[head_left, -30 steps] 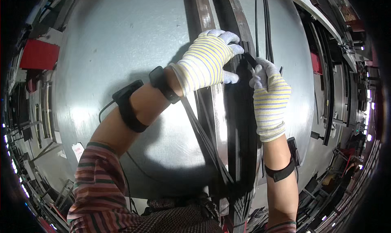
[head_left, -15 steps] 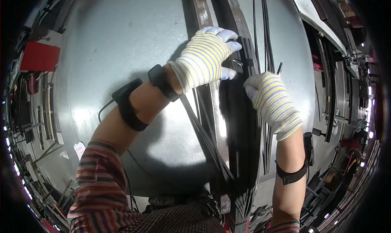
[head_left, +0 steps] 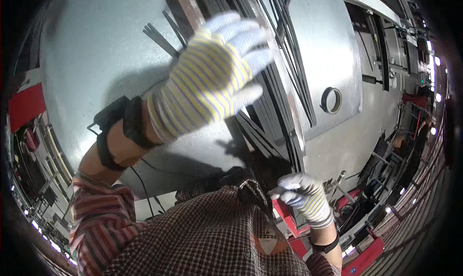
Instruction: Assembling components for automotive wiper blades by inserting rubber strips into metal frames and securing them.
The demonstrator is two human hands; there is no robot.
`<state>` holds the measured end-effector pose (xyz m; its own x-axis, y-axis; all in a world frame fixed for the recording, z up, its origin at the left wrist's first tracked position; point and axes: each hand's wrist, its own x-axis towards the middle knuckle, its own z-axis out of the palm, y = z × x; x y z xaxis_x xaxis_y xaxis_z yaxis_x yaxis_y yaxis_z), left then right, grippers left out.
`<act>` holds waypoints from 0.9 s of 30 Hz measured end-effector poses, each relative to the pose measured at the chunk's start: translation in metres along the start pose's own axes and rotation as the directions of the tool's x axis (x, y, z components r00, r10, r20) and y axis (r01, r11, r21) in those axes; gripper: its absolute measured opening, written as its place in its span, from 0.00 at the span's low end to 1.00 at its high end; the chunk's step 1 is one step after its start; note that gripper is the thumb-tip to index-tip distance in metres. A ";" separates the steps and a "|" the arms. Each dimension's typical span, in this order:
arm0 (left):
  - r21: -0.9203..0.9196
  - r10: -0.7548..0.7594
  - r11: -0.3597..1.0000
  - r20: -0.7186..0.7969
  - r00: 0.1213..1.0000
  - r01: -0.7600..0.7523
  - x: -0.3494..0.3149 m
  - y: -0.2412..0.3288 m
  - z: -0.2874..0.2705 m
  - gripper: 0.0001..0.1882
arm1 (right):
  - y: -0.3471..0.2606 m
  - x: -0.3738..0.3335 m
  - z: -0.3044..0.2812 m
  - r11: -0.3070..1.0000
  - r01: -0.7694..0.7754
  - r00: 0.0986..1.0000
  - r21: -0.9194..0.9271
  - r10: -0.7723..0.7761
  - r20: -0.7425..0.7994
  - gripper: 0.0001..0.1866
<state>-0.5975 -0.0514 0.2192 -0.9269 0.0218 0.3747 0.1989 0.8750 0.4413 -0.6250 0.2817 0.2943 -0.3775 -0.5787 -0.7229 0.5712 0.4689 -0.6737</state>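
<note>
My left hand (head_left: 217, 73), in a yellow-and-grey striped work glove, is spread flat over a bundle of long dark strips (head_left: 275, 107), its fingers apart and nothing between them. Whether the palm touches the strips cannot be made out. Lower down, close to my body, my right hand (head_left: 306, 199) in the same kind of glove has its fingers curled in by the near end of the bundle. What they hold, if anything, is hidden. A few shorter strip ends (head_left: 161, 40) stick out to the left from under my left hand.
Beneath everything lies a shiny metal tabletop (head_left: 106, 39). A brownish metal bar (head_left: 189, 8) runs along the bundle. More thin dark strips (head_left: 295, 66) lie to the right, near a roll of tape (head_left: 331, 100). A red box (head_left: 26, 107) stands far left.
My right hand has moved down toward my body from beside the bundle. My left hand has shifted left and flattened out, fingers spread. The view has turned, bringing the tape roll into sight.
</note>
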 end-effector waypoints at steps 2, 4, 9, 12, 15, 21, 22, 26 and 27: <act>-0.230 0.087 0.971 0.063 0.994 -0.071 -0.021 0.033 0.016 0.36 | 0.030 -0.023 0.002 0.941 -0.233 0.970 -0.244 0.241 0.002 0.12; -0.274 0.152 0.958 0.255 0.955 -0.079 -0.022 0.065 0.046 0.40 | 0.093 -0.040 -0.014 0.849 -0.084 0.994 -0.522 0.109 0.018 0.16; -0.032 0.258 0.964 0.366 0.894 -0.266 -0.023 0.118 0.087 0.26 | 0.171 -0.054 -0.035 0.719 0.061 0.998 -0.692 -0.060 0.026 0.21; -0.007 0.349 0.934 0.220 0.911 -0.357 -0.010 0.110 0.103 0.16 | 0.179 -0.032 -0.045 0.560 0.018 0.992 -0.828 0.094 0.085 0.19; -0.013 0.357 0.932 0.210 0.910 -0.362 0.010 0.134 0.101 0.10 | 0.218 -0.018 -0.051 0.458 0.131 0.983 -0.879 0.059 0.177 0.11; 0.090 0.385 0.896 0.327 0.863 -0.434 0.030 0.168 0.090 0.12 | 0.217 -0.050 -0.036 0.315 0.251 0.966 -0.915 -0.026 0.256 0.10; 0.118 0.301 0.921 0.389 0.870 -0.371 0.032 0.163 0.097 0.11 | 0.228 -0.053 -0.038 0.266 0.295 0.953 -0.918 -0.010 0.303 0.11; 0.472 0.199 0.726 0.553 0.809 -0.501 0.074 0.123 0.079 0.11 | 0.216 -0.061 -0.058 0.294 0.117 0.931 -0.949 0.300 0.207 0.19; 0.449 0.212 0.760 0.512 0.832 -0.470 0.089 0.103 0.078 0.11 | 0.247 -0.059 -0.071 0.312 0.097 0.936 -0.945 0.295 0.194 0.20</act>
<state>-0.6848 0.0783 0.2343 -0.8922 0.4515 -0.0123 0.4440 0.8717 -0.2072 -0.5137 0.4791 0.1590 -0.0433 -0.5325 -0.8453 -0.5469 0.7207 -0.4260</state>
